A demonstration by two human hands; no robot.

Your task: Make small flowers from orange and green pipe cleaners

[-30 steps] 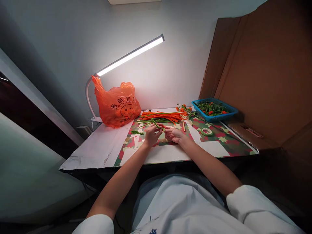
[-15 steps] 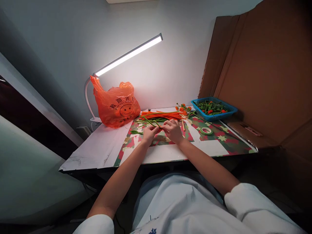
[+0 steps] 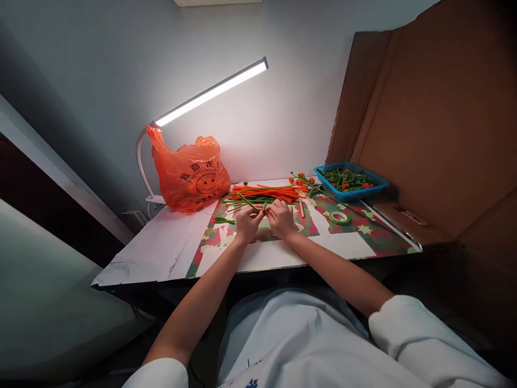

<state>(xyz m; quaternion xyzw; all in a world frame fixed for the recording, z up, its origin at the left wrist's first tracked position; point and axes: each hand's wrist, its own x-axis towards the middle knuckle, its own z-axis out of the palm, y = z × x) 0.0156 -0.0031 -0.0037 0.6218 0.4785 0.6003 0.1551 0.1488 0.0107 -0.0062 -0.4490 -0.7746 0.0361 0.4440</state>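
Rising along the right edge, a cardboard sheet [image 3: 436, 124] walls off the table [image 3: 161, 248], whose middle is covered by a red and green patterned mat [image 3: 363, 237]. At the far left a lamp [image 3: 210, 92] leans over an orange bag [image 3: 188, 173]; at the far right a blue basket [image 3: 350, 180] holds green and orange pieces. Between them lies a pile of stems [image 3: 266, 194], orange and green, with a tape roll [image 3: 338, 217] near the basket and a lone green piece [image 3: 224, 220] left of the hands. Over the middle of the mat, the left hand [image 3: 246, 225] and right hand [image 3: 281, 220] meet fingertip to fingertip, both pinched narrow on one green stem [image 3: 251, 202] that angles back to the far left over the pile. With the grip so fine, I judge the stem could slip or spring out of the fingers, and its free far end could sweep into the pile and scatter it; how firm the pinch is I cannot tell.
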